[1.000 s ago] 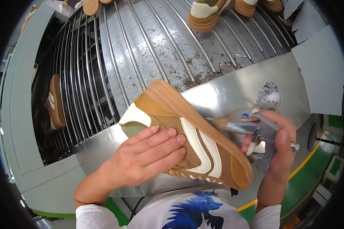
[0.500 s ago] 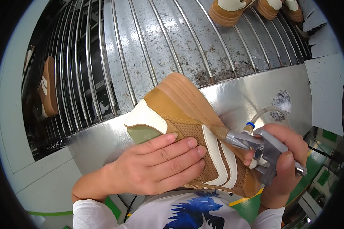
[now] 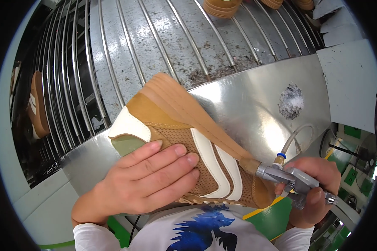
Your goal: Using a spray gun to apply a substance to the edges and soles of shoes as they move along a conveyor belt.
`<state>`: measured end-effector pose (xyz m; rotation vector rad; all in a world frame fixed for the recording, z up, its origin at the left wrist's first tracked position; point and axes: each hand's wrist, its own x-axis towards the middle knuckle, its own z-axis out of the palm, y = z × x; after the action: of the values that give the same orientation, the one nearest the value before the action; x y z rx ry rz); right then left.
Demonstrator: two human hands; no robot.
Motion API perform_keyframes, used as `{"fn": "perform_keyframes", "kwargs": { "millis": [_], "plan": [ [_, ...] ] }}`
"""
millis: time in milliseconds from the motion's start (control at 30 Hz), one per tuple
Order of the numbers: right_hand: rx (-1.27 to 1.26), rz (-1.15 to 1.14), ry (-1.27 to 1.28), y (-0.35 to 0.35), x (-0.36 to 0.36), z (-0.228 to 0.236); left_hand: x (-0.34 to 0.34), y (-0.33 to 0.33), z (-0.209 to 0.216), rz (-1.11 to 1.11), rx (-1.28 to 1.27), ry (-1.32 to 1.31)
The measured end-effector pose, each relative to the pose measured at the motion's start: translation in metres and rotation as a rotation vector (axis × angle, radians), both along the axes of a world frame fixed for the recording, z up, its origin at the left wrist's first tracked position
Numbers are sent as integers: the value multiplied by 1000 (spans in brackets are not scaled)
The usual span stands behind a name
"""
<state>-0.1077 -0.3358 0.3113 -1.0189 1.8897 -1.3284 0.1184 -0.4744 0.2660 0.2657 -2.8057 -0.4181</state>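
Note:
A brown sneaker [image 3: 171,113] with white stripes, a white heel patch and a tan sole lies tilted on its side, heel up toward the rollers, toe at the lower right. My left hand [image 3: 142,180] holds it, four fingers laid across the mesh side; its thumb is hidden. In my right hand [image 3: 318,184] is a small silver spray gun [image 3: 295,180], gripped with the fingers wrapped round its body. Its brown-wrapped nozzle tip [image 3: 249,165] meets the edge between sole and upper near the toe. A clear hose [image 3: 292,140] with a blue ring rises from the gun.
Behind the sneaker runs a curved metal ledge [image 3: 238,96] with a dark, flaky patch [image 3: 291,101]. Beyond it are the metal rollers [image 3: 155,37] of a conveyor. More sneakers stand there, one at the far right [image 3: 222,8] and one at the left [image 3: 37,104].
The nozzle tip has slid along the sole edge toward the toe. The view has shifted, so the sneaker and my left hand appear farther left.

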Motion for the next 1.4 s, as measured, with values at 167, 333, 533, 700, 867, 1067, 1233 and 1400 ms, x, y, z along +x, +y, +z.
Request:
{"fn": "perform_keyframes", "kwargs": {
  "millis": [167, 333, 533, 700, 867, 1067, 1233, 1400],
  "plan": [
    [50, 49, 118, 14, -14, 6, -4, 3, 4, 14, -8, -24],
    [41, 84, 0, 33, -33, 6, -8, 4, 9, 29, -1, -65],
    [-32, 10, -144, 50, -39, -6, -20, 5, 22, 33, -29, -115],
    [-126, -158, -241, 45, -95, -41, -38, 9, 55, -12, 9, -267],
    [-20, -282, -204, 47, -132, -74, -17, 17, 49, 198, 299, -498],
    [61, -6, -432, 6, -145, -47, 18, 32, 49, 196, 446, -560],
    [191, 91, -529, -52, -120, -42, 22, 44, 39, 108, 495, -413],
    [262, 151, -597, -71, -111, -38, 27, 45, 38, 71, 471, -379]
  ]
}}
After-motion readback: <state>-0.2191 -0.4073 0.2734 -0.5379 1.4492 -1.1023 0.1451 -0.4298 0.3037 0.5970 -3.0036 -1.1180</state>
